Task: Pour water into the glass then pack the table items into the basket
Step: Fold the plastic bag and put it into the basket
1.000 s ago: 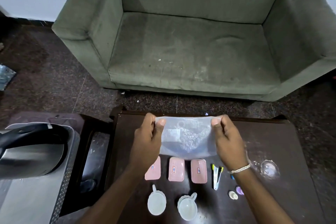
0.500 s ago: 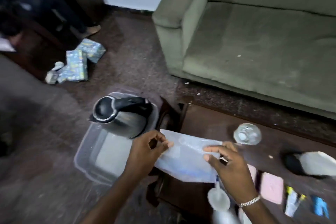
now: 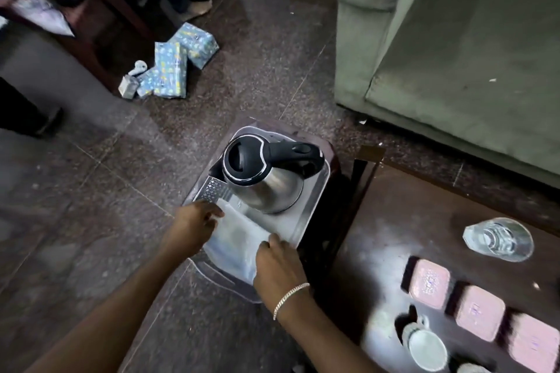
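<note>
A clear plastic basket (image 3: 313, 206) sits on a low stool left of the dark table (image 3: 394, 236). A steel kettle (image 3: 266, 175) with a black lid and handle stands in the basket's far half. My left hand (image 3: 194, 224) and my right hand (image 3: 278, 266) both grip a white translucent pouch (image 3: 239, 239), which lies in the basket's near half in front of the kettle. A glass (image 3: 500, 239) with water in it stands on the table. Pink cases (image 3: 478, 312) lie in a row, and a white cup (image 3: 427, 348) sits near the table's front edge.
A green sofa (image 3: 454, 54) fills the upper right. Blue wrapped packets (image 3: 175, 66) and small white items lie on the dark floor at the upper left, near dark wooden furniture (image 3: 75, 15). Someone's foot (image 3: 197, 6) shows near the back wall.
Both hands carried the pouch from above the table leftward and down into the basket in front of the kettle. The view swung left with them.
</note>
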{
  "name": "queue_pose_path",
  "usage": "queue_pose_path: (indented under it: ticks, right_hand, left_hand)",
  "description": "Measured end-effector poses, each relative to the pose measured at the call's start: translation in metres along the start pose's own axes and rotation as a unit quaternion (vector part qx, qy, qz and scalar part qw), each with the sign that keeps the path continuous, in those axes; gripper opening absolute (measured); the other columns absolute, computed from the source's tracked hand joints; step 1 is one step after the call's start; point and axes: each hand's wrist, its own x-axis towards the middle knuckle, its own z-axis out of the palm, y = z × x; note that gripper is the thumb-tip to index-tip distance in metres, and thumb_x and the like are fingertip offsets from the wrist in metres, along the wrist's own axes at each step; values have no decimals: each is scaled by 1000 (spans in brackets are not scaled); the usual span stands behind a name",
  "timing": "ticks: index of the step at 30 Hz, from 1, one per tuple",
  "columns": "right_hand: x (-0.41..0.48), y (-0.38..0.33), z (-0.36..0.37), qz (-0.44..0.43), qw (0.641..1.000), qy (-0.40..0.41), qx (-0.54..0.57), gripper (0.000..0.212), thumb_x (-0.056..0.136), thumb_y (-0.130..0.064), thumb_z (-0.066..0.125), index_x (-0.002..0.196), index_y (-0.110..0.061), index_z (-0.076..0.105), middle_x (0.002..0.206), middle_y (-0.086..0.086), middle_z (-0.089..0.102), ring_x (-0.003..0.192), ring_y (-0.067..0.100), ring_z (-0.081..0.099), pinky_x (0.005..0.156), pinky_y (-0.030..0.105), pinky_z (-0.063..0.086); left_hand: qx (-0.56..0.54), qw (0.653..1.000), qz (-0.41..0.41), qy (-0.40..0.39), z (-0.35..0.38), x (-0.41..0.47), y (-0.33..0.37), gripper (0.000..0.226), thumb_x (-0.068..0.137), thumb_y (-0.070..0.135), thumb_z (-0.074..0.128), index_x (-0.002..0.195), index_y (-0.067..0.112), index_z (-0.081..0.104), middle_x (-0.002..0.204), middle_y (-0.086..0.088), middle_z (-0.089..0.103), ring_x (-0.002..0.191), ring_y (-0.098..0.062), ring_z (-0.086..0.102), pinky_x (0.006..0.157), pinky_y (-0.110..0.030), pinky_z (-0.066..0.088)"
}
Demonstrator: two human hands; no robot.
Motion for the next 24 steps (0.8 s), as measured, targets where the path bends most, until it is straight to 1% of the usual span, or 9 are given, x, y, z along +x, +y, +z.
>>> queue_pose_path:
  ticks: [2, 5, 6, 8, 10, 12, 14, 20, 24]
  right_hand:
    - [13, -5, 9, 6, 996, -11, -89, 34, 83, -11, 70, 116, -12, 64, 122, 9, 56, 117, 32, 52, 101, 46, 43]
    - [23, -8, 18, 26, 996, -1, -91, 25, 90, -7, 54, 111, -9, 67, 117, 14, 64, 113, 36, 55, 96, 46, 41]
    - [24, -9, 18, 24, 996, 17, -83, 25, 90, -5, 51, 110, -8, 66, 115, 16, 64, 110, 36, 57, 93, 46, 43]
    - [29, -12, 20, -9, 996, 56, -62, 26, 88, -6, 55, 113, -10, 62, 115, 16, 60, 105, 36, 59, 84, 46, 49]
    - [35, -15, 24, -57, 996, 54, -33, 35, 89, -13, 59, 124, -14, 54, 124, 16, 52, 109, 37, 56, 82, 48, 51]
    - [42, -15, 31, -72, 997, 10, -27, 47, 94, -19, 57, 139, -17, 43, 135, 17, 43, 117, 40, 48, 89, 51, 48]
    - [49, -14, 38, -60, 997, -14, -38, 50, 97, -20, 50, 145, -21, 37, 137, 16, 40, 121, 41, 42, 93, 53, 46]
    - [59, -17, 41, -41, 996, -3, -73, 35, 96, -19, 50, 131, -21, 52, 132, 13, 42, 120, 40, 41, 91, 51, 44]
    - [57, -16, 41, -22, 992, 0, -121, 31, 100, -22, 43, 125, -19, 62, 132, 12, 45, 120, 37, 42, 99, 52, 36]
  left_hand:
    - [29, 999, 17, -30, 9, 8, -9, 27, 75, -14, 73, 93, 5, 80, 103, -14, 73, 91, -37, 71, 83, -33, 53]
    - [153, 987, 36, -47, 20, 7, -17, 35, 74, 13, 87, 107, 16, 74, 119, -11, 58, 109, -37, 56, 96, -44, 48]
    - [177, 983, 41, -34, 21, 6, -16, 40, 73, 24, 89, 109, 19, 70, 119, -9, 55, 109, -36, 53, 96, -48, 48]
    - [149, 987, 52, -40, 23, 4, -12, 45, 75, 35, 88, 109, 22, 61, 110, -4, 53, 97, -31, 58, 85, -44, 52]
    - [102, 987, 52, -113, 28, 8, -11, 48, 80, 39, 83, 115, 24, 54, 106, -4, 55, 90, -31, 64, 79, -40, 53]
    - [131, 969, 64, -199, 34, 12, -15, 55, 82, 41, 81, 125, 23, 52, 109, -6, 55, 99, -32, 63, 86, -38, 51]
    - [155, 957, 70, -237, 39, 14, -20, 59, 80, 46, 82, 126, 23, 53, 114, -7, 53, 108, -30, 57, 96, -36, 46]
    - [155, 956, 98, -229, 49, 21, -35, 65, 74, 46, 86, 121, 18, 51, 117, -7, 51, 113, -32, 55, 101, -38, 40]
    - [158, 956, 82, -233, 52, 20, -41, 80, 68, 47, 90, 129, 15, 50, 117, -7, 54, 110, -30, 59, 96, -36, 47]
